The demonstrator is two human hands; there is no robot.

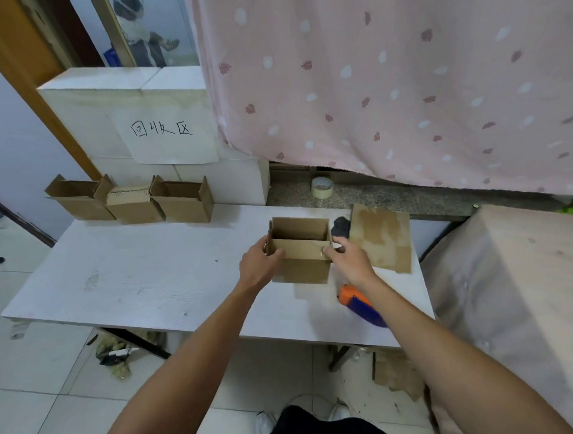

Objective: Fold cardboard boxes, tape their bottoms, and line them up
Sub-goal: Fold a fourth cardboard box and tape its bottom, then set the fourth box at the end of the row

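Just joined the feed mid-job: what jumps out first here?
The left hand and right hand grip an open cardboard box at the middle of the table. Three more boxes stand in a row at its far left, and a pink spotted curtain fills the upper right.

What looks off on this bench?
On the table's far left, the middle box of the row shows a closed top, while the left box and right box stand open. Cardboard scraps and litter lie on the floor under the table.
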